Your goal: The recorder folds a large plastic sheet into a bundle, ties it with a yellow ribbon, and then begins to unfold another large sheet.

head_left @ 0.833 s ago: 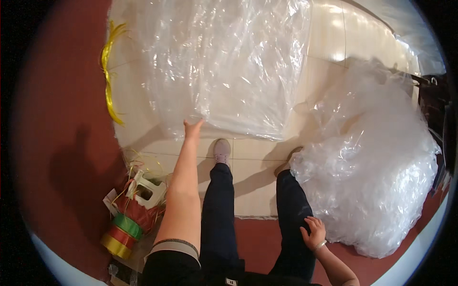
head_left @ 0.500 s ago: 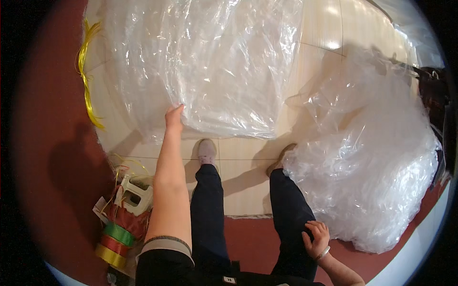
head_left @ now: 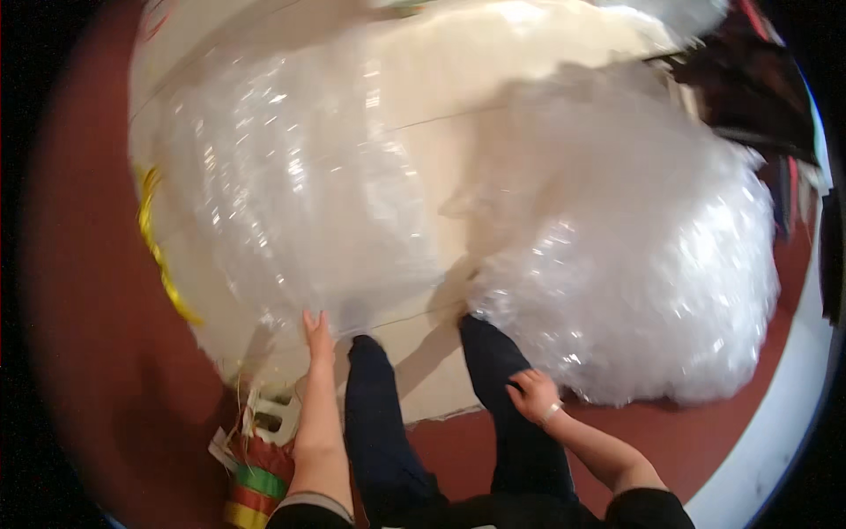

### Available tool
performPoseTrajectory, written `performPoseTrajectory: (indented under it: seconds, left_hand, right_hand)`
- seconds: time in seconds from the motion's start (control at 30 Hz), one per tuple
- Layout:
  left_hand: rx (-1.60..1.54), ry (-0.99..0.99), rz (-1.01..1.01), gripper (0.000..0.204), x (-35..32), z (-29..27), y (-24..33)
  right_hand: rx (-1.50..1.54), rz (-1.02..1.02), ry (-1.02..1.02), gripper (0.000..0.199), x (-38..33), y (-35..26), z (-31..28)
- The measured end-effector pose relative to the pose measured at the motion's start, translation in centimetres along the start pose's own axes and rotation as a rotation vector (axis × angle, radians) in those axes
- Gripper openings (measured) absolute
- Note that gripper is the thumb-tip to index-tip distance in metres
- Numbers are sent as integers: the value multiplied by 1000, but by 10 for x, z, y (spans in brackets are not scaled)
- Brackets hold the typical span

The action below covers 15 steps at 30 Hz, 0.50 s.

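A clear plastic sheet (head_left: pixel 326 203) lies spread over the tiles in front of me, wrinkled and shiny. At its near edge is my left hand (head_left: pixel 318 337), arm stretched forward, with thumb and fingers apart; nothing shows between them. My right hand (head_left: pixel 533 395) is over my right thigh, holding nothing, its fingers loosely bent and apart. Beside my right leg a large heap of crumpled clear plastic (head_left: pixel 634 256) bulges up, touching my shin. Motion blurs the picture somewhat.
A bundle of yellow strands (head_left: pixel 155 247) lies along the left tile edge. At lower left stand a white plastic piece with openings (head_left: pixel 271 416) and rolls of green (head_left: pixel 262 480) and yellow ribbon (head_left: pixel 243 516). Dark bags (head_left: pixel 749 88) sit at far right. Red flooring (head_left: pixel 97 353) borders the tiles.
My left hand has let go of the sheet's edge, its fingers now spread. The view has swung right, so the heap sits more central. The sheet lies flatter.
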State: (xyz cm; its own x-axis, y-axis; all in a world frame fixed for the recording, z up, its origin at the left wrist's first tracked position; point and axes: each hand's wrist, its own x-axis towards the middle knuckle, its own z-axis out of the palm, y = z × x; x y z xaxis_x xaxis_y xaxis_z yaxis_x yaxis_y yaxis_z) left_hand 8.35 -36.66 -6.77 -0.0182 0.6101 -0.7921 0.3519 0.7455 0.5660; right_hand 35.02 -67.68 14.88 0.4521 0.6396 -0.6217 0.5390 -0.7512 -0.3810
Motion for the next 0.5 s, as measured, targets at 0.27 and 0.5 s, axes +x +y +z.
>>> performPoseTrajectory:
  seconds: [0.27, 0.5]
  left_hand:
    - [603, -563, 62, 36, -148, 20, 47]
    - [708, -583, -46, 31, -257, 57, 122]
  right_hand:
    - [-57, 205, -147, 27, -34, 28, 5]
    - [253, 383, 200, 44, -63, 95, -70]
